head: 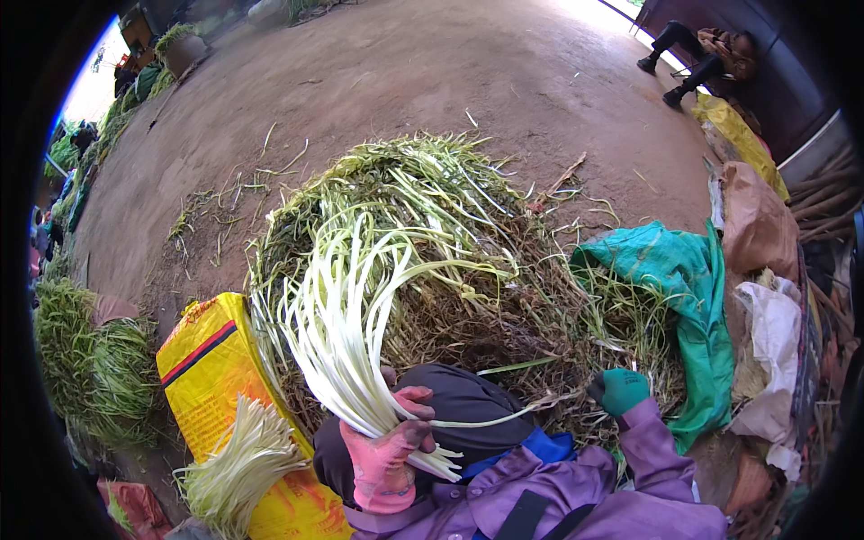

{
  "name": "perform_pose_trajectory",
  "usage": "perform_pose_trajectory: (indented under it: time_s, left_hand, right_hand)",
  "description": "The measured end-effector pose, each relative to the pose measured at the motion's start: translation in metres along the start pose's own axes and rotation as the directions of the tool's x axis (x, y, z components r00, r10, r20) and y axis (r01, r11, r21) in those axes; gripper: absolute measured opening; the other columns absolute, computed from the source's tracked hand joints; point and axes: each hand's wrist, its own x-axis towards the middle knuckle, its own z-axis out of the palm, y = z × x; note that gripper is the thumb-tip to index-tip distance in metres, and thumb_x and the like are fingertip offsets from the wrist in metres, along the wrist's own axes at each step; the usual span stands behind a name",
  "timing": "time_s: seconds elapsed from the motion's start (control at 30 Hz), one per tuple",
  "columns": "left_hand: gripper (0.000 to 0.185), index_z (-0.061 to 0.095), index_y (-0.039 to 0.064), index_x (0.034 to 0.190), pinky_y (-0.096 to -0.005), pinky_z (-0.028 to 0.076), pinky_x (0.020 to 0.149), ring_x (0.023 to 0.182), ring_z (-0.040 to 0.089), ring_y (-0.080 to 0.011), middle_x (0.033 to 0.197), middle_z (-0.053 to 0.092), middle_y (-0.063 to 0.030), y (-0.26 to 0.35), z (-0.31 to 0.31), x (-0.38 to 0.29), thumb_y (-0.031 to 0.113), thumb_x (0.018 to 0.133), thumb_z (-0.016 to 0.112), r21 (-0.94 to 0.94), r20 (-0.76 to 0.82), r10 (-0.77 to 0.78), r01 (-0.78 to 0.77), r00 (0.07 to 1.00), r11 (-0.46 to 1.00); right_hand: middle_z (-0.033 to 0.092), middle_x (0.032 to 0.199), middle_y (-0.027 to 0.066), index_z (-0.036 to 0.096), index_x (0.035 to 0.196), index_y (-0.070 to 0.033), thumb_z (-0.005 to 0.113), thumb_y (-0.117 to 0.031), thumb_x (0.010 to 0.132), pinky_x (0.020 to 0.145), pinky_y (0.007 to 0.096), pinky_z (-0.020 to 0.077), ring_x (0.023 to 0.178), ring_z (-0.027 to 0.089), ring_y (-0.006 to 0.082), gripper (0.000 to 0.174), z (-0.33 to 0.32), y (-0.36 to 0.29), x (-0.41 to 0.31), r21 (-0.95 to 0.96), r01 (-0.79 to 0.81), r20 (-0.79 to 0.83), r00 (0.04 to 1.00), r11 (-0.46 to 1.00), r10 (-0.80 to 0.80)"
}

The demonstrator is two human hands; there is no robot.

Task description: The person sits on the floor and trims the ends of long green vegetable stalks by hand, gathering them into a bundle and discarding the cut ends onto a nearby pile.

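My left hand (pixel 388 452), in a pink work glove, grips a thick bunch of long pale stalks (pixel 344 337), apparently blanched chives. Their cut white ends stick out below the fist, and the tips fan over the heap ahead. One single stalk (pixel 482 422) runs rightward from this hand across my dark trousers. It turns brown and stringy where it meets the curled fingers of my right hand (pixel 621 391), gloved in green with dark fingertips. Before my knees lies a large heap of uncleaned stalks (pixel 405 175), with matted brown roots and dry leaves (pixel 472 331) on the near side.
At my left, a second pale bunch (pixel 243 466) lies on a yellow printed sack (pixel 209 378). Green bundles (pixel 121 385) lie farther left. A green woven sack (pixel 702 297) borders the heap at right, near other sacks (pixel 759 216). A person (pixel 715 57) sits by the far-right wall.
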Motion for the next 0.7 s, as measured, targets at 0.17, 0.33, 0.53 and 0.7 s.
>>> perform_pose_trajectory:
  time_s: [0.17, 0.33, 0.53, 0.7]
  left_hand:
    - [0.078, 0.040, -0.008, 0.132, -0.0292, 0.052, 0.044, 0.085, 0.066, -0.0331, 0.075, 0.065, -0.0146, -0.003, 0.002, 0.000, -0.005, 0.063, 0.077, -0.080, 0.021, -0.010, 0.011, 1.000, 0.997]
    - [0.083, 0.037, -0.007, 0.134, -0.0281, 0.049, 0.039, 0.085, 0.067, -0.0328, 0.076, 0.064, -0.0113, -0.011, 0.001, -0.003, -0.001, 0.064, 0.081, -0.251, 0.043, -0.042, 0.052, 0.998, 0.967]
    - [0.069, 0.039, 0.003, 0.139, -0.0262, 0.056, 0.070, 0.074, 0.064, -0.0177, 0.088, 0.064, -0.0040, -0.009, -0.007, -0.005, 0.010, 0.081, 0.077, -0.338, 0.046, 0.022, -0.005, 0.999, 0.941]
    - [0.061, 0.047, 0.007, 0.128, -0.0259, 0.052, 0.068, 0.092, 0.065, -0.0223, 0.119, 0.062, -0.0195, -0.022, 0.020, -0.009, 0.018, 0.079, 0.081, -0.289, 0.117, -0.042, 0.074, 0.992, 0.955]
  right_hand:
    - [0.065, 0.079, 0.0153, 0.065, 0.085, -0.007, 0.066, -0.031, 0.088, 0.065, 0.0446, 0.0494, 0.073, 0.063, 0.0365, 0.024, -0.032, -0.029, -0.005, 0.208, 0.116, -0.429, 0.903, 0.971, -0.016]
    - [0.067, 0.107, 0.0129, 0.064, 0.104, -0.009, 0.064, -0.019, 0.085, 0.082, 0.0425, 0.0512, 0.095, 0.065, 0.0336, 0.022, -0.043, -0.098, -0.008, 0.389, 0.755, -0.426, 0.656, 0.528, -0.623]
    - [0.068, 0.090, 0.0114, 0.066, 0.096, -0.005, 0.064, -0.022, 0.089, 0.070, 0.0374, 0.0531, 0.078, 0.066, 0.0296, 0.019, -0.043, -0.092, -0.022, 0.742, 0.546, -0.261, 0.769, 0.388, -0.584]
    - [0.066, 0.080, 0.0099, 0.064, 0.103, -0.004, 0.068, -0.013, 0.090, 0.058, 0.0320, 0.0507, 0.069, 0.066, 0.0178, 0.017, -0.056, -0.117, -0.042, 0.735, 0.604, -0.461, 0.779, 0.309, -0.425]
